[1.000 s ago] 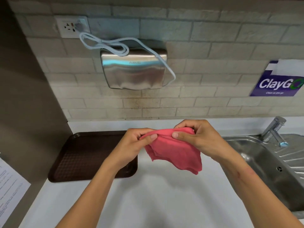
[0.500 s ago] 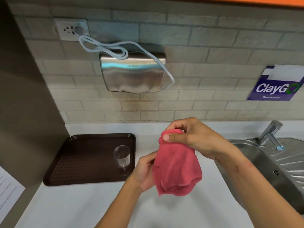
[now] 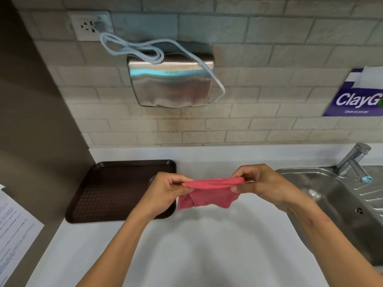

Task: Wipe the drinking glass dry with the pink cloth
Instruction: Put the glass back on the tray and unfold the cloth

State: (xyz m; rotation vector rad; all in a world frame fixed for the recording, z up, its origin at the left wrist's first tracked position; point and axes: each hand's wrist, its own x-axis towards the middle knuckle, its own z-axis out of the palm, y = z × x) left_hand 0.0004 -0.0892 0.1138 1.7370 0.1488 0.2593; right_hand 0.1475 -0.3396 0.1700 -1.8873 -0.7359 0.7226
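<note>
Up from beneath, my left hand (image 3: 165,189) now pinches one end of the pink cloth (image 3: 209,193), my right hand (image 3: 261,183) the other, stretching it just right of the brown tray (image 3: 116,189). Preparation, I judge; next I must lift the drinking glass (image 3: 152,179), mostly hidden on that tray.

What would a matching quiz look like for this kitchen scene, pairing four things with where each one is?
Things:
1. pink cloth
2. dark brown plastic tray
3. shiny steel hand dryer
4. stainless steel sink

Places:
A. mounted on the tiled wall
B. set into the white counter, at the right
C. pinched between the left hand and the right hand
D. lying on the counter, at the left

Pairs: 1-C, 2-D, 3-A, 4-B
</note>
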